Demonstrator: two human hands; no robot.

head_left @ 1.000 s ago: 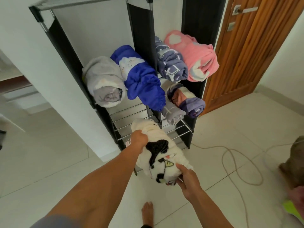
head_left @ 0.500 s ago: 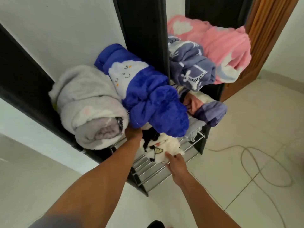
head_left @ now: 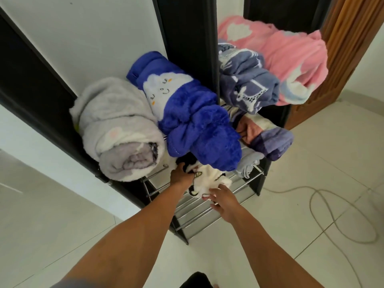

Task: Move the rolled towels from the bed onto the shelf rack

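A rolled white towel with black cartoon markings (head_left: 207, 180) lies on a lower wire shelf of the black shelf rack (head_left: 187, 34), under the blue roll. My left hand (head_left: 180, 175) grips its far left side. My right hand (head_left: 223, 201) touches its near end with fingers spread. On the shelf above sit a grey rolled towel (head_left: 118, 129) and a blue rolled towel (head_left: 187, 113). In the right bay lie a slate-blue patterned roll (head_left: 247, 84), a pink roll (head_left: 286, 59) and a purple-and-beige roll (head_left: 268, 138).
The rack stands against a white wall. A wooden door (head_left: 349, 38) is at the right. A pale cable (head_left: 324, 215) loops over the white tiled floor at the right. Bare wire bars (head_left: 199, 217) of the lower shelf stick out toward me.
The white towel went from held in front of the rack to lying on the lower shelf under the blue roll. My view has moved closer, and my right hand's fingers have opened.
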